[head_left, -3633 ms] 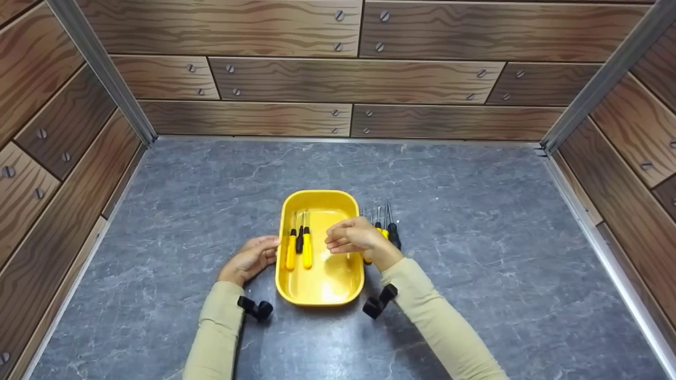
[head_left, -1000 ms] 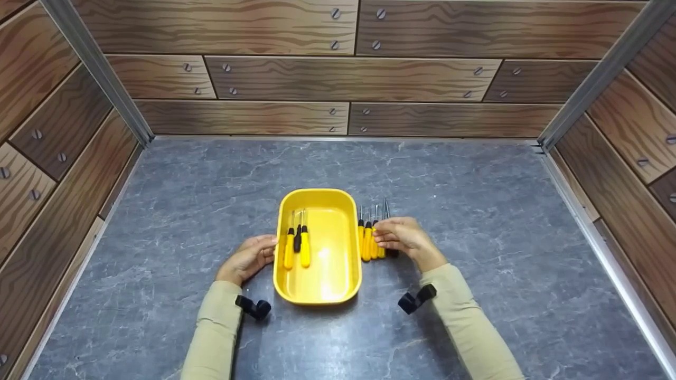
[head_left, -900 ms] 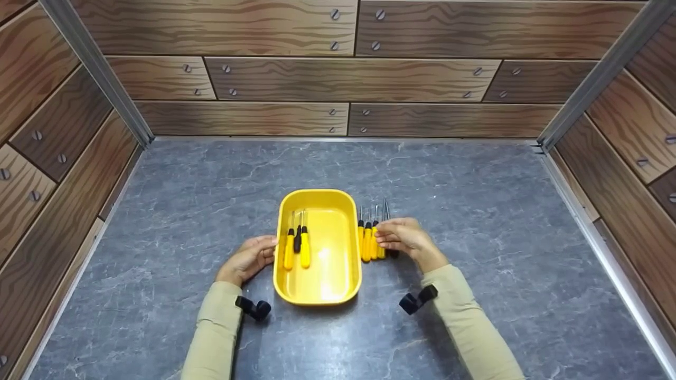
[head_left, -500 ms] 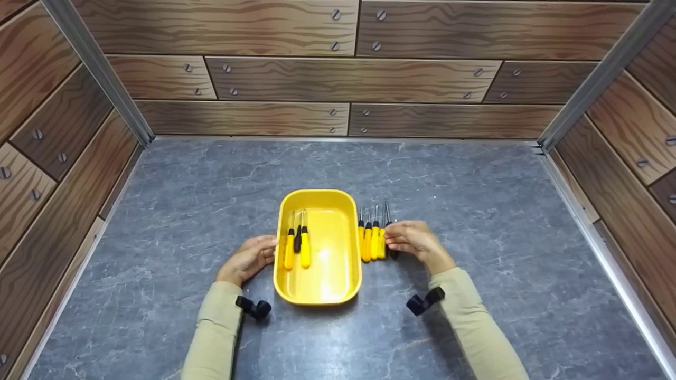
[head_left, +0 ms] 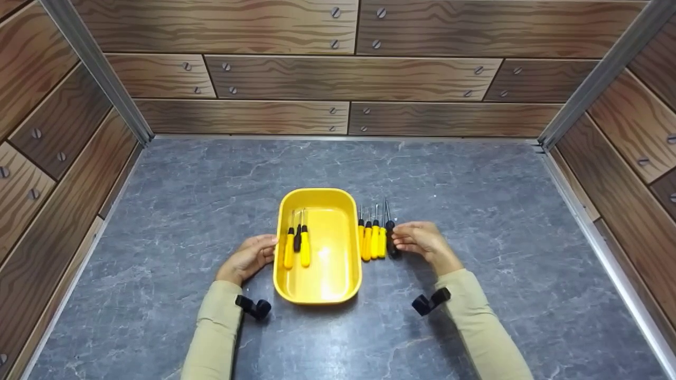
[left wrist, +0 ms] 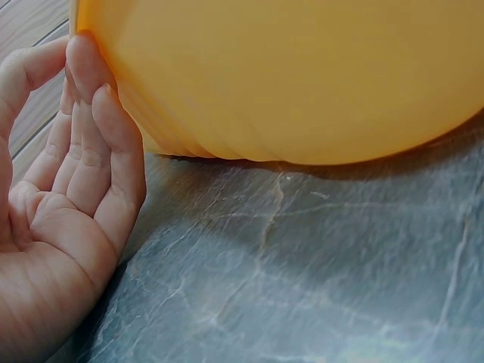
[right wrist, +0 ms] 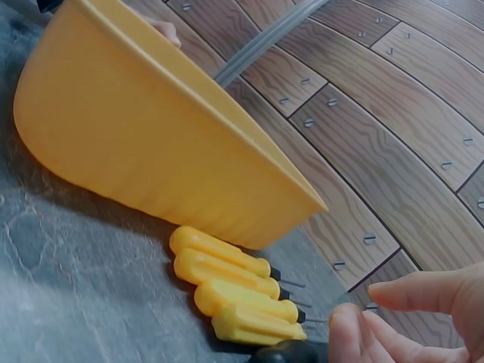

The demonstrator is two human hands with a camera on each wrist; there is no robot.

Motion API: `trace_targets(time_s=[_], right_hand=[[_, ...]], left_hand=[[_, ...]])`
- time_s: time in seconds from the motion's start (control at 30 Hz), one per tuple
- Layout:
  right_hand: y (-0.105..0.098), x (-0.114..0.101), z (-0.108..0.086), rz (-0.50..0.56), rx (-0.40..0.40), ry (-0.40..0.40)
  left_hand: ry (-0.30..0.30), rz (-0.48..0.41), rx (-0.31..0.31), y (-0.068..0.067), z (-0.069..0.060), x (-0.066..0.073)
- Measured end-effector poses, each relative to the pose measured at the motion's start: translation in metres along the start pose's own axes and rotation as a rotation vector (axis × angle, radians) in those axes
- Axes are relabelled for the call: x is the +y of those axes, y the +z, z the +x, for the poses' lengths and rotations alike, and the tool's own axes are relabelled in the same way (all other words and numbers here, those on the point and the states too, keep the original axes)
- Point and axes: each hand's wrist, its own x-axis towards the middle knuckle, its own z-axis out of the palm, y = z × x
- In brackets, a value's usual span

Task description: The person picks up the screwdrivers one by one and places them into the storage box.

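A yellow bin (head_left: 318, 287) stands on the grey marbled tabletop. Inside, along its left side, lie two yellow-handled screwdrivers (head_left: 305, 248) and a black one (head_left: 297, 240). My left hand (head_left: 247, 259) is at the bin's left side, fingertips touching the outer wall and rim, as the left wrist view also shows. Against the bin's right side, several yellow-handled screwdrivers (head_left: 375, 243) lie in a row, shafts pointing away. A black-handled screwdriver (head_left: 390, 240) ends the row. My right hand (head_left: 425, 243) has its fingertips beside that black handle, thumb and forefinger apart in the right wrist view.
Wood-patterned panels (head_left: 348, 79) wall the work surface at the back and both sides, with metal posts (head_left: 597, 74) in the corners. Black wrist devices (head_left: 430, 302) sit on both sleeves. The tabletop (head_left: 501, 200) stretches out around the bin.
From over the bin, my right hand has moved right to the row of screwdrivers, then along it to the black handle. My left hand stays by the bin; the screwdrivers inside look unmoved.
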Motion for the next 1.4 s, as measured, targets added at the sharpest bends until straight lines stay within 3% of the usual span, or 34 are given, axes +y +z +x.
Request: trace_targets(time_s=[0.63,0.9,1.1,1.27,1.4], right_hand=[[-0.005,0.007,0.006,-0.156,0.135,0.046],[-0.007,0.013,0.009,-0.168,0.127,0.078],[-0.004,0.013,0.011,-0.22,0.18,0.1],[0.002,0.011,0.012,-0.347,0.244,0.074],[0.008,0.01,0.011,-0.546,0.304,0.013]], left_hand=[[-0.007,0.002,0.005,-0.002,0.001,-0.002],[-0.004,-0.001,0.002,-0.001,0.001,-0.004],[-0.006,-0.005,0.018,0.0,0.001,-0.004],[-0.004,0.011,0.026,-0.001,0.001,-0.003],[-0.005,0.013,0.015,-0.001,0.002,-0.002]])
